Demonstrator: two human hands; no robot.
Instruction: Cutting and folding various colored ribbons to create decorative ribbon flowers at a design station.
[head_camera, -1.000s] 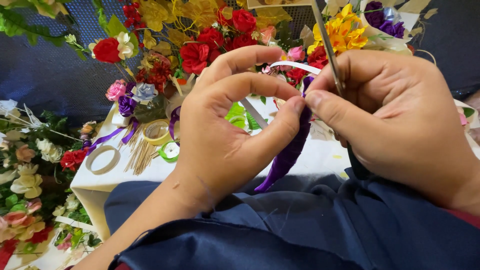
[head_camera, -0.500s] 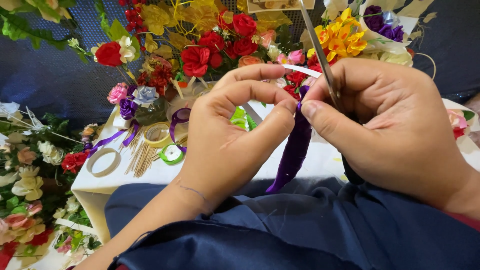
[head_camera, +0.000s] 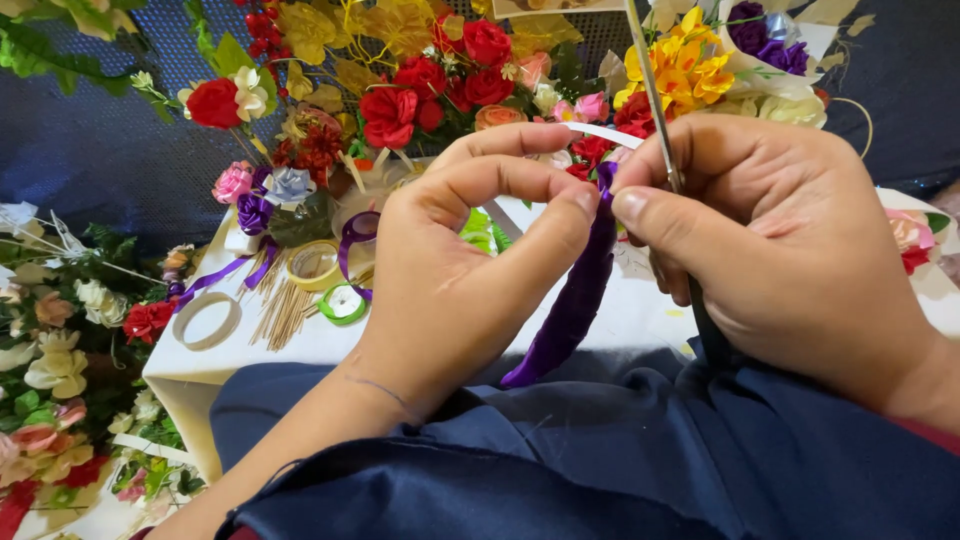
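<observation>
My left hand (head_camera: 470, 270) and my right hand (head_camera: 790, 240) meet over my lap, pinching the top of a purple ribbon (head_camera: 565, 310) between thumbs and forefingers. The ribbon hangs down between the hands to the dark blue cloth (head_camera: 560, 470) on my lap. A thin stick (head_camera: 655, 90) runs up from my right hand's grip, and a narrow white strip (head_camera: 600, 133) pokes out above the fingers. The fingertips hide where ribbon meets stick.
A small white table (head_camera: 290, 350) ahead holds tape rolls (head_camera: 312, 265), a bundle of thin sticks (head_camera: 280, 310), a green roll (head_camera: 343, 303) and purple ribbon. Artificial flowers in red, yellow, pink and purple (head_camera: 440, 80) crowd behind it; more flowers (head_camera: 60, 340) lie at the left.
Both hands have shifted slightly up and right, fingers closing tighter on the ribbon's top. The ribbon tail hangs straighter than before.
</observation>
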